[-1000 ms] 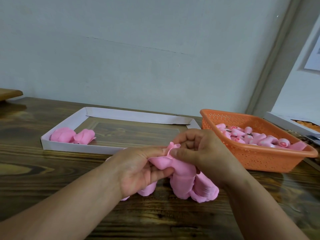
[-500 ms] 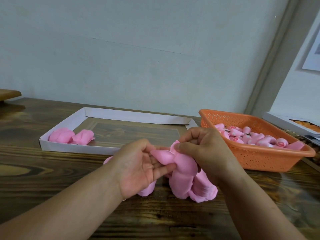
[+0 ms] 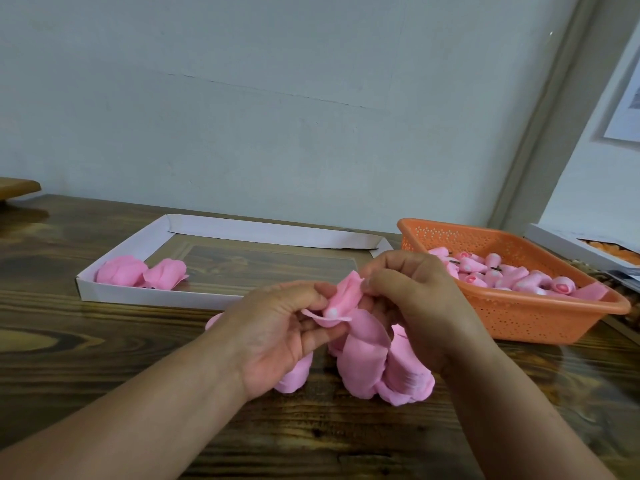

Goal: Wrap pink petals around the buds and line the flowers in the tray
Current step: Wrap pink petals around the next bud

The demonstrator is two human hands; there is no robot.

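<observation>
Across the scene runs a dark wooden desk point(image 3: 86, 358), set against a pale wall point(image 3: 277, 98).

1. Tray point(image 3: 270, 233): a shallow white tray lies flat on the far left part of the desk. Two finished pink flowers point(image 3: 142, 273) lie side by side, touching, in its left end.

2. Basket point(image 3: 540, 317): an orange perforated basket stands at the far right, just beside the tray's right end. It holds a pile of pink buds point(image 3: 498, 275); some show a darker pink tip.

3. Petals point(image 3: 381, 368): a loose heap of pink petals lies on the desk at centre near, below both hands and partly hidden by them.

4. Left hand point(image 3: 277, 334): palm turned toward the right, fingers curled. Its grip holds the lower part of the flower being built, with a flat petal resting across the fingertips.

5. Right hand point(image 3: 415, 299): raised in front of the basket's near left corner. Thumb and forefinger pinch the upper edge of the same flower.

6. Flower point(image 3: 344, 301): held between the two hands, above the petal heap and clear of the desk. A small white spot shows at its lower end. How far the petals wrap round its bud cannot be told.

7. White box point(image 3: 585, 249): at the far right edge, behind the basket, with orange contents partly visible.
</observation>
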